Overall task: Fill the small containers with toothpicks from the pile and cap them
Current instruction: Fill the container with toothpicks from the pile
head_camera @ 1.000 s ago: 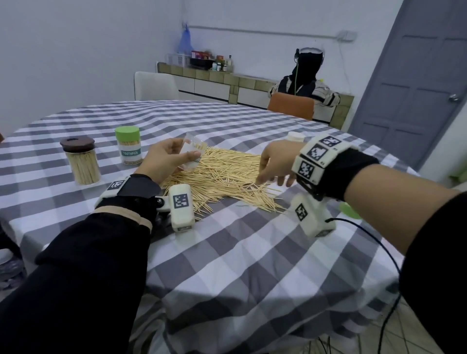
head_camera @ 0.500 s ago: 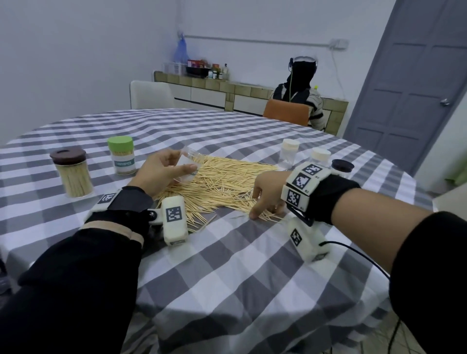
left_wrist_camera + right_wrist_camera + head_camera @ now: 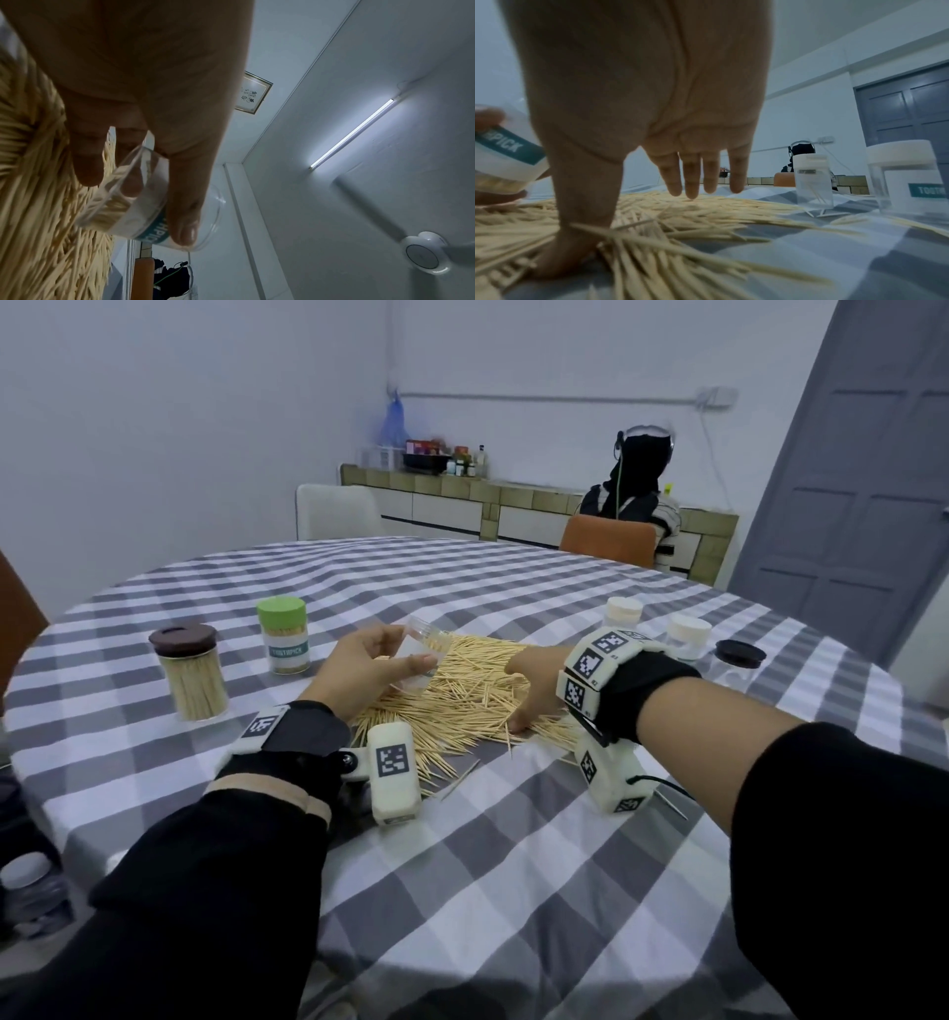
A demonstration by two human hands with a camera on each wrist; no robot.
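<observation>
While the clear container (image 3: 418, 654) sits tilted at centre frame of the head view, pinched between thumb and fingers of the left hand (image 3: 367, 667), a few toothpicks lie inside. Below it spreads the toothpick pile (image 3: 462, 695). The right hand (image 3: 531, 683), fingers spread wide and holding nothing, presses thumb and fingertips into the pile's right edge. Risks: a loose sweep may scatter sticks over the checked cloth (image 3: 513, 865); crossed sticks could jam at the mouth; the tilt may spill contents. Two capped containers (image 3: 621, 613) stand upper right.
</observation>
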